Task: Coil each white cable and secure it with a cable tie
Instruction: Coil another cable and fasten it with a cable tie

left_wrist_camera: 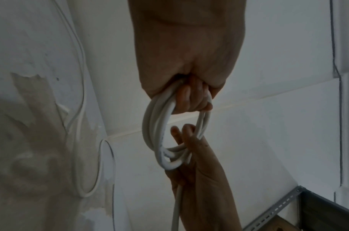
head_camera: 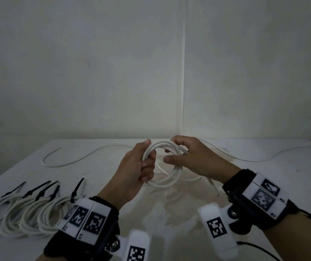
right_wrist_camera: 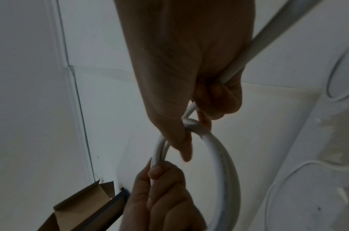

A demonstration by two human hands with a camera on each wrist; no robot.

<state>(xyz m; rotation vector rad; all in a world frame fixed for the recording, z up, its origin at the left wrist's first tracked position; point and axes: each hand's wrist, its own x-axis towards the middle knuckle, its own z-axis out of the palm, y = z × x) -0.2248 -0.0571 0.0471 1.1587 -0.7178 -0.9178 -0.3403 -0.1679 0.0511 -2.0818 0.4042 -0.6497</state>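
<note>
Hands meet above the middle of the desk (head_camera: 264, 178), both on one white coil (head_camera: 167, 167) held clear of the surface. The left hand (head_camera: 138, 170) has its fingers curled round the coil's left side, thumb laid over the top of the loops; the left wrist view shows those loops (left_wrist_camera: 160, 134) bundled through the closed fist (left_wrist_camera: 189, 62). The right hand (head_camera: 192, 157) grips the coil's upper right, fingers hooked over the strands and thumb pointing toward the left hand. In the right wrist view the right hand (right_wrist_camera: 189, 70) pinches the ring (right_wrist_camera: 225, 164) at its top, while the left hand (right_wrist_camera: 160, 195) clasps it lower down. A loose tail (head_camera: 212, 186) of the same cable hangs from the coil under the right wrist, its end near the desk.

More loose cable (head_camera: 79, 158) snakes across the far part of the desk, running behind the hands. At the near left lie finished coils (head_camera: 24, 213) in a row, overlapping, each bound by a black tie (head_camera: 77, 189) whose tail sticks up. A cardboard box (right_wrist_camera: 80, 207) shows at the lower edge of the right wrist view.
</note>
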